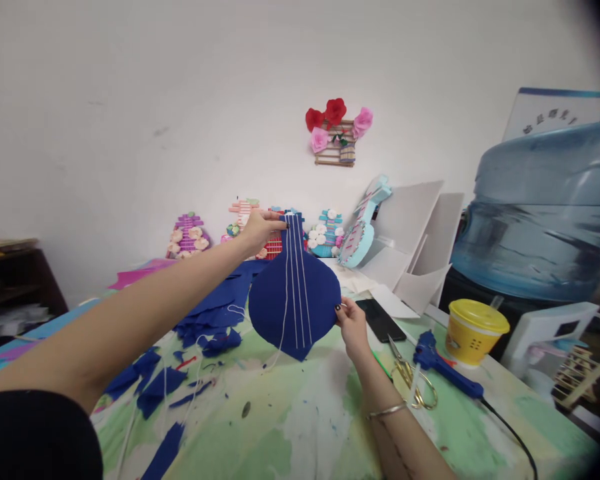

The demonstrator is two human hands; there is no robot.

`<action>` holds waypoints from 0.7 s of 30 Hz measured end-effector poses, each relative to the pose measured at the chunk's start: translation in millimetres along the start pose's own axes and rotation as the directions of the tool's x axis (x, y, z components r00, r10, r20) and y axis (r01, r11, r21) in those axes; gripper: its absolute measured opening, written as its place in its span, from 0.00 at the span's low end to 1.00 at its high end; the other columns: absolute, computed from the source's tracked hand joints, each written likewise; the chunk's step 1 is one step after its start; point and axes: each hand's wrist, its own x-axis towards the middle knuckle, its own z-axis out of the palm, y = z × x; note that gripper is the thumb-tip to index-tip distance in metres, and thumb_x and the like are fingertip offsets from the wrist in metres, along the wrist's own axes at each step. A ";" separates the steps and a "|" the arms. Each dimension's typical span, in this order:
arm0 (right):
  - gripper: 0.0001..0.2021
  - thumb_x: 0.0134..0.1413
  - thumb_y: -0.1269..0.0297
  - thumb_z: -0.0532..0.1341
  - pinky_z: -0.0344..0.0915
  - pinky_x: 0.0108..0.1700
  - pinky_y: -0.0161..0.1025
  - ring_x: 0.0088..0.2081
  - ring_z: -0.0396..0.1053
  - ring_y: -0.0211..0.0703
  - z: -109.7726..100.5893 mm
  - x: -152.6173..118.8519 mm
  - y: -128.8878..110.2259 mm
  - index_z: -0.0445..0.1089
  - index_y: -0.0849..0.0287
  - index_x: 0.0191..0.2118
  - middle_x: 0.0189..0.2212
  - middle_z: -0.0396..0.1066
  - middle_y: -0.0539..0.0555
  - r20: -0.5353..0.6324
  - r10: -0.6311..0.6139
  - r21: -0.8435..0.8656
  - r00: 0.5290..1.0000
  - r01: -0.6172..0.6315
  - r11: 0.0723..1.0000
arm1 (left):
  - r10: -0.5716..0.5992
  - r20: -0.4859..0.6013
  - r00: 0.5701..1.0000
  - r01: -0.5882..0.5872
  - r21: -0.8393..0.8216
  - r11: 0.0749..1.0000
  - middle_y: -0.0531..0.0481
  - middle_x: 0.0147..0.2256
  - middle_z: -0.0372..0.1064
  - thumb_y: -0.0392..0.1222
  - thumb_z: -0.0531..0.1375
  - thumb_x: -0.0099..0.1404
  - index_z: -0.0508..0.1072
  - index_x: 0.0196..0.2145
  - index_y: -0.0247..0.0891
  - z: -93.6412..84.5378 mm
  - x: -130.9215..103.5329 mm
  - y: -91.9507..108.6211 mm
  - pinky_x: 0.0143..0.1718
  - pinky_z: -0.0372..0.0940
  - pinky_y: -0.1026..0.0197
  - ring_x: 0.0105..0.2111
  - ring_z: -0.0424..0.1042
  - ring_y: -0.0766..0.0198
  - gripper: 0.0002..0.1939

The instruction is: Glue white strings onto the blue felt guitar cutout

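Note:
A dark blue lute-shaped craft piece (270, 293) is held upright above the table, its narrow neck at the top and a pointed tip at the bottom. White strings (299, 293) run down its front; the leftmost hangs slack and trails off below the edge. My left hand (261, 230) pinches the top of the neck from the left side. On the right edge of the rounded body, my right hand (353, 323) grips with the thumb in front, the other fingers partly behind it.
Blue scraps (163, 392) and loose white string litter the table's left (260, 427). At right lie a black phone (380, 319), gold-handled scissors (413, 380), a blue glue gun (445, 367) and a yellow tub (476, 333). Decorated instruments (361, 233) lean at the wall; a water bottle (540, 220) stands right.

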 end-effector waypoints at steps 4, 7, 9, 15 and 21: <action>0.15 0.36 0.55 0.65 0.63 0.26 0.38 0.22 0.66 0.42 -0.4 0.3 -0.2 0.70 0.58 0.32 0.20 0.72 0.50 0.000 0.008 -0.004 1.000 -0.008 1.000 | 0.003 0.026 1.000 -0.002 -0.037 0.999 0.39 0.36 0.75 0.32 0.67 0.43 0.75 0.31 0.28 0.9 -5.8 -4.8 0.42 0.69 0.55 0.36 0.76 0.58 0.14; 0.15 0.37 0.54 0.65 0.63 0.25 0.37 0.21 0.65 0.41 -0.5 0.1 -0.1 0.69 0.58 0.32 0.19 0.71 0.49 0.001 0.010 -0.004 1.000 -0.010 1.000 | 0.010 0.036 0.999 -0.009 -0.042 0.999 0.38 0.39 0.75 0.32 0.68 0.43 0.76 0.32 0.28 1.6 -9.6 -3.8 0.42 0.70 0.55 0.38 0.75 0.56 0.15; 0.15 0.37 0.54 0.65 0.63 0.25 0.37 0.21 0.65 0.40 -0.3 0.0 0.5 0.69 0.58 0.32 0.19 0.71 0.49 0.001 0.011 -0.003 1.000 -0.011 1.000 | -0.003 0.032 0.999 0.004 -0.028 1.000 0.38 0.39 0.75 0.32 0.68 0.43 0.76 0.33 0.28 1.9 -11.8 -2.1 0.41 0.70 0.56 0.39 0.75 0.56 0.15; 0.17 0.36 0.53 0.65 0.63 0.26 0.37 0.21 0.66 0.40 0.9 -0.1 1.6 0.69 0.58 0.32 0.19 0.71 0.49 0.003 0.028 0.006 1.000 -0.028 1.000 | -0.078 0.010 0.997 0.078 0.014 0.997 0.40 0.36 0.76 0.32 0.68 0.45 0.76 0.33 0.31 0.3 -14.0 0.4 0.40 0.71 0.54 0.36 0.76 0.56 0.14; 0.16 0.35 0.55 0.66 0.65 0.26 0.37 0.21 0.66 0.39 0.3 -0.3 2.2 0.69 0.58 0.31 0.19 0.70 0.48 0.008 0.065 0.009 0.998 -0.065 0.998 | -0.107 -0.031 0.994 0.107 0.006 0.994 0.41 0.32 0.76 0.32 0.68 0.43 0.75 0.31 0.30 -2.1 -13.3 -4.7 0.37 0.72 0.55 0.32 0.76 0.58 0.14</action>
